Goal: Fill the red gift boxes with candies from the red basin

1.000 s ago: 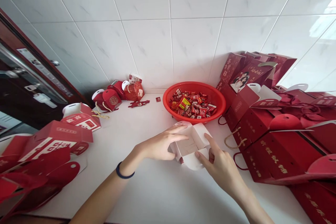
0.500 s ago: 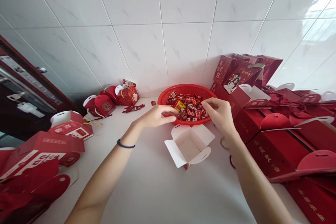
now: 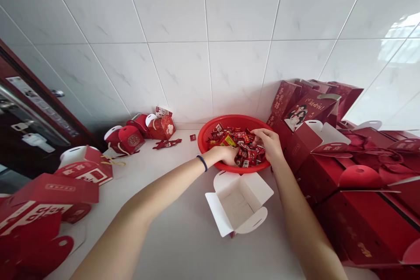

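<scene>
The left hand [image 3: 230,155] digs into the red basket [image 3: 238,120] mid-frame, fingers sunk among wrapped sweets [image 3: 248,155]; the right hand [image 3: 269,142] bunches its fingers narrow; whether either grips one, I can't tell. Just below, handily near, the white-lined box [image 3: 236,201] spreads its flaps, keeping its mouth wide.

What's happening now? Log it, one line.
Left grip: among wrapped packets | right grip: over red basket | white-lined box: open

Pale glare [image 3: 402,41] brightens the tiled wall [image 3: 241,74] at right.
</scene>
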Tool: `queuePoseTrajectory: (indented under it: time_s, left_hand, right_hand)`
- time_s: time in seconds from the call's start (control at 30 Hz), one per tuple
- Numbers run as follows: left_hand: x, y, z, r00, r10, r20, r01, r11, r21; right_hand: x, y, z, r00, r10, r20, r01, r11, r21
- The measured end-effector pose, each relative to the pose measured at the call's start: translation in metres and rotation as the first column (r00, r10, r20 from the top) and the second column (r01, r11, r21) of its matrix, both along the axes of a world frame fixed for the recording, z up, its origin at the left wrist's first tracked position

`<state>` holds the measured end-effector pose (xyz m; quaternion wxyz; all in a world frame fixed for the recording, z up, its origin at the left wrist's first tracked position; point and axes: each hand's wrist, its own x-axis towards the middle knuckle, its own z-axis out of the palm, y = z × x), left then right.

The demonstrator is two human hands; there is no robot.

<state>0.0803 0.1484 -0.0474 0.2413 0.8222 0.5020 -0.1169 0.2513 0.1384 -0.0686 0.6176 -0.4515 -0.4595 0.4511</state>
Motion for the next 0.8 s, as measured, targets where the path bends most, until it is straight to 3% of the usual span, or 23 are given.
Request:
queuePoseTrajectory:
  time_s: [0.17, 0.27, 0.43, 0.63, 0.8]
  left_hand:
    - [0.010, 0.007, -0.016, 0.981, 0.076, 0.179, -0.078, 0.997, 0.002]
    - [0.005, 0.015, -0.020, 0.921, 0.131, 0.367, -0.138, 0.990, -0.007]
    - [-0.002, 0.028, -0.021, 0.711, 0.261, 0.652, -0.214, 0.965, -0.154]
    - [-0.004, 0.029, -0.015, 0.414, 0.401, 0.817, -0.255, 0.913, -0.318]
    - [-0.005, 0.025, -0.009, 0.291, 0.441, 0.849, -0.247, 0.892, -0.379]
  right_hand:
    - [-0.002, -0.002, -0.002, 1.000, 0.005, -0.030, -0.004, 0.999, 0.032]
    - [-0.002, -0.002, -0.002, 0.999, 0.004, -0.039, -0.003, 0.999, 0.037]
    - [0.001, 0.002, -0.005, 0.999, -0.004, -0.051, 0.005, 1.000, 0.021]
    - [0.002, 0.006, -0.008, 0.995, -0.060, -0.083, 0.059, 0.998, -0.009]
    - [-0.001, 0.004, -0.007, 0.995, 0.095, 0.026, -0.095, 0.995, -0.015]
